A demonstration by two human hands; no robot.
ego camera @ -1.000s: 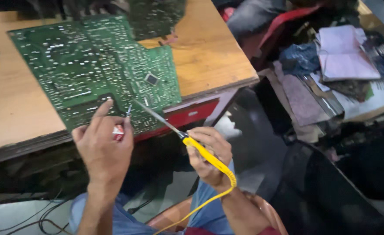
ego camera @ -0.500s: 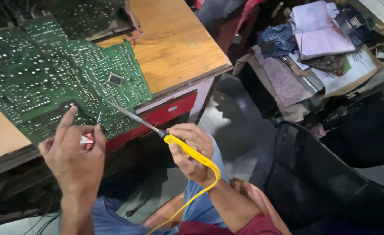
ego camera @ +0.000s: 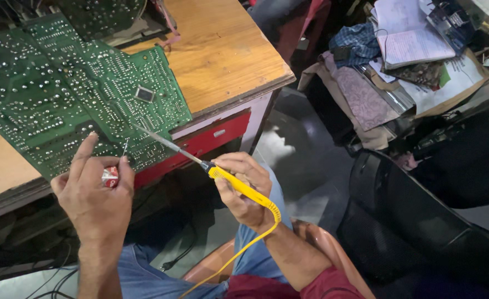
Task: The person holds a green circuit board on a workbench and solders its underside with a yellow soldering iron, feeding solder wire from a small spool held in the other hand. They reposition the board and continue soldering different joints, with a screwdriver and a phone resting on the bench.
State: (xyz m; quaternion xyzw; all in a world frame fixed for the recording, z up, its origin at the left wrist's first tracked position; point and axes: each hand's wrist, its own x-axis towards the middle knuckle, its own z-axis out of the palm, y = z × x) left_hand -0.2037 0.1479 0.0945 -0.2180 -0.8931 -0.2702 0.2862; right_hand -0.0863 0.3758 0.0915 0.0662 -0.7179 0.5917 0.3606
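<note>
Upper left: green circuit board [ego camera: 62, 99] lying on wooden table [ego camera: 222, 50]. Lower left: left hand [ego camera: 95, 194] pinching small red-and-white spool [ego camera: 110, 177], solder wire [ego camera: 125, 148] rising to board's edge. Centre: right hand [ego camera: 244, 191] clamped around yellow soldering iron [ego camera: 239, 185], tip resting on board. Upper right: cluttered papers [ego camera: 405, 39].
</note>
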